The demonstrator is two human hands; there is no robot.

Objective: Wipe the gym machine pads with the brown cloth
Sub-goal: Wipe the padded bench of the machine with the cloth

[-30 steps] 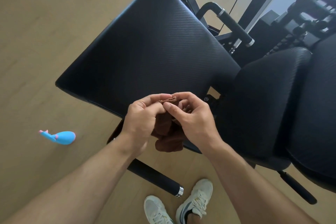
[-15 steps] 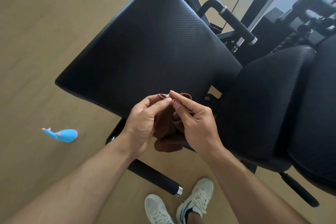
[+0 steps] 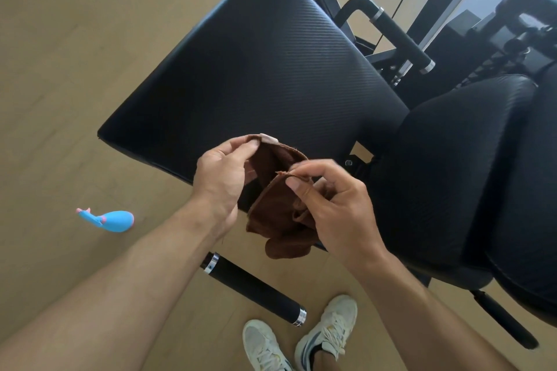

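The left hand (image 3: 220,178) and right hand (image 3: 334,208) each pinch an edge of the brown cloth (image 3: 280,211), which hangs between them, just in front of the large black pad (image 3: 256,69).

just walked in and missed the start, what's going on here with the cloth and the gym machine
A person stands at a gym machine and holds a small brown cloth in both bare hands. The left hand pinches one corner near the top, and the right hand pinches another edge, so the cloth is being spread open in the air. It hangs above the front edge of the large black textured seat pad, not pressed to it. Wiping has not yet begun. A second black pad sits to the right.
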